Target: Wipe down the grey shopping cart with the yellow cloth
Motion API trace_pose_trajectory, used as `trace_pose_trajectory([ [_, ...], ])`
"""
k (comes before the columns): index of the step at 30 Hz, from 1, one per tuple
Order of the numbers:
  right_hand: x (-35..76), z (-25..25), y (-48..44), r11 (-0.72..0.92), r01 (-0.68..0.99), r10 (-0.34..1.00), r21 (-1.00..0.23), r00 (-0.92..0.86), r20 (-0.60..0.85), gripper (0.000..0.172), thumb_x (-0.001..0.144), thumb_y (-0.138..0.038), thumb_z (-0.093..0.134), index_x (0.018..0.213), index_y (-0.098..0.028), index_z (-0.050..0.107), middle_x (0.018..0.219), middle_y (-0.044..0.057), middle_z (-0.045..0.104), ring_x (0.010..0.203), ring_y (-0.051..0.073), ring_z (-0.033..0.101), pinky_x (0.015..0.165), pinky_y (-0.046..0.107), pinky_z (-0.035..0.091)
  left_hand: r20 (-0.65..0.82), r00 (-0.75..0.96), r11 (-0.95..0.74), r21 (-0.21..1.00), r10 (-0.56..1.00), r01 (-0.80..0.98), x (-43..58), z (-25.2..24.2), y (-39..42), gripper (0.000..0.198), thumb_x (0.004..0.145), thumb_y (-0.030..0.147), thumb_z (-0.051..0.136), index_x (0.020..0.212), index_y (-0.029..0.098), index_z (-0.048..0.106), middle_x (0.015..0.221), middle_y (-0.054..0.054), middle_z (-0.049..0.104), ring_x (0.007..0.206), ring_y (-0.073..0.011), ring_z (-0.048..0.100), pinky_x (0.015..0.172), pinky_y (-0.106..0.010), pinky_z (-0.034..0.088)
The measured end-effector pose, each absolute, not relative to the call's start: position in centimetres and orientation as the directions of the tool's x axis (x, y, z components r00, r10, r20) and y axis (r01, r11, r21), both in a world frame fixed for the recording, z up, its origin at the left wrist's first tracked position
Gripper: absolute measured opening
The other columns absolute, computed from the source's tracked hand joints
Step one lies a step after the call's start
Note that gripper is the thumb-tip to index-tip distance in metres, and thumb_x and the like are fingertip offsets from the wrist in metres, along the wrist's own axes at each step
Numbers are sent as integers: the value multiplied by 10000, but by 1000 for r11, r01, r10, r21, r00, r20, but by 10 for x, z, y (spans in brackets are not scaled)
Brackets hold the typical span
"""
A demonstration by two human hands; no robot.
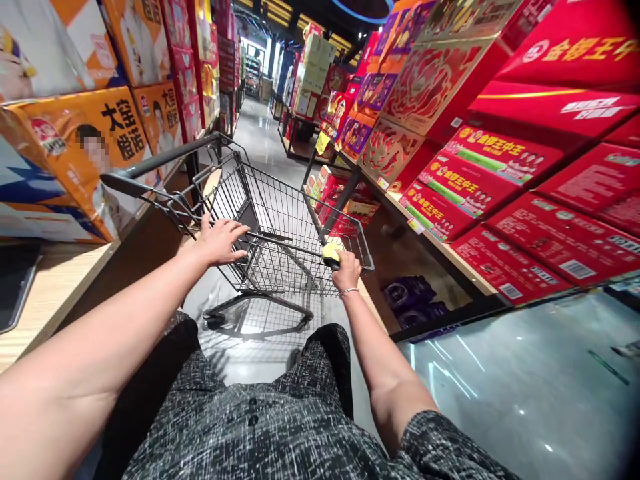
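Observation:
A dark grey wire shopping cart (280, 207) stands sideways in front of me, its handle (165, 157) toward the left shelf. My left hand (220, 241) lies at the cart's near side rim, fingers stretched out and spread. Closed at the right end of that rim is my right hand (347, 270), with a bracelet at its wrist. A rounded yellow and black piece (331, 255) shows at its fingers; whether it belongs to the cart I cannot tell. No goods show in the basket.
Orange cartons (75, 147) are stacked on the left shelf, beside a dark flat object (17, 283). Red boxes (525, 227) and gold patterned boxes (420, 87) fill the right shelf. Purple packs (410, 297) sit beneath it. A shiny aisle floor (260, 127) runs ahead between the shelves.

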State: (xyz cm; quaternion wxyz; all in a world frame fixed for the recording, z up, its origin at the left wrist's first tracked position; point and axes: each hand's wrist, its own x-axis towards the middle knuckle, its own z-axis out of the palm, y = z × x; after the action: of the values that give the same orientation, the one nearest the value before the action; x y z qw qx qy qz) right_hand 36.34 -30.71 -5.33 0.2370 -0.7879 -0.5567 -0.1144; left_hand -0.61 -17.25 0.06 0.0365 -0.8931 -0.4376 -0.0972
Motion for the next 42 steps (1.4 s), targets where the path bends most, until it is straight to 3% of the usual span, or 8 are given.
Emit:
trace_pose_trajectory([
  [3,307,-61,-289,-132,976,856,-172,200,477,733,705,-49,552,1398,-287,564,1393,116,500,1222,304,433,996,455,372,210,630,-652,55,748,756,19,-4,-186,672,827,464,630,1453,263,493,1436,-119,540,1392,-334,388,1192,-624,-30],
  [9,232,-65,-251,184,983,889,13,-172,425,552,954,-179,491,1443,-436,506,1491,35,455,1402,288,284,1128,500,241,354,622,-693,118,698,711,27,-23,-186,567,823,345,613,1374,223,555,1346,-117,577,1334,-314,450,1239,-548,1],
  [15,253,-125,-268,152,988,956,31,-155,247,478,1006,-222,455,1388,-497,536,1453,2,511,1320,256,382,1086,488,284,423,608,-712,140,671,688,24,-37,-179,530,824,365,623,1337,252,558,1324,-100,567,1311,-319,437,1231,-568,-27],
  [19,269,-178,-290,93,996,994,19,-94,54,396,995,-215,492,1328,-392,612,1395,39,549,1171,251,449,953,444,350,420,583,-687,149,695,711,30,-37,-181,541,812,372,647,1334,274,542,1332,-94,550,1329,-334,403,1226,-574,-36],
  [24,271,-205,-299,79,997,997,-19,-79,-6,251,962,-194,571,1140,-292,718,1178,56,634,983,200,479,805,374,356,379,585,-669,141,717,730,31,-32,-183,539,811,368,659,1326,272,535,1343,-89,536,1337,-337,388,1224,-579,-32],
  [28,279,-177,-294,123,992,991,-33,-121,59,346,996,-176,489,1214,-352,692,1202,36,624,1052,210,480,866,379,372,374,579,-666,161,724,729,30,-32,-184,535,814,343,656,1331,278,536,1348,-89,534,1344,-343,381,1223,-594,-34],
  [35,314,-78,-290,59,996,820,-73,-7,572,461,963,-203,520,1332,-457,626,1341,66,552,1323,308,361,1091,521,321,400,525,-602,89,751,794,50,-27,-196,509,811,247,641,1312,193,568,1347,-141,545,1368,-364,385,1222,-613,-43],
  [42,318,-140,-293,31,997,882,-75,8,472,422,908,-168,538,1197,-434,691,1217,56,593,1184,279,447,990,483,406,322,658,-703,34,681,711,62,-29,-201,729,816,249,665,1497,281,406,1556,-67,422,1484,-307,274,1238,-568,-50],
])
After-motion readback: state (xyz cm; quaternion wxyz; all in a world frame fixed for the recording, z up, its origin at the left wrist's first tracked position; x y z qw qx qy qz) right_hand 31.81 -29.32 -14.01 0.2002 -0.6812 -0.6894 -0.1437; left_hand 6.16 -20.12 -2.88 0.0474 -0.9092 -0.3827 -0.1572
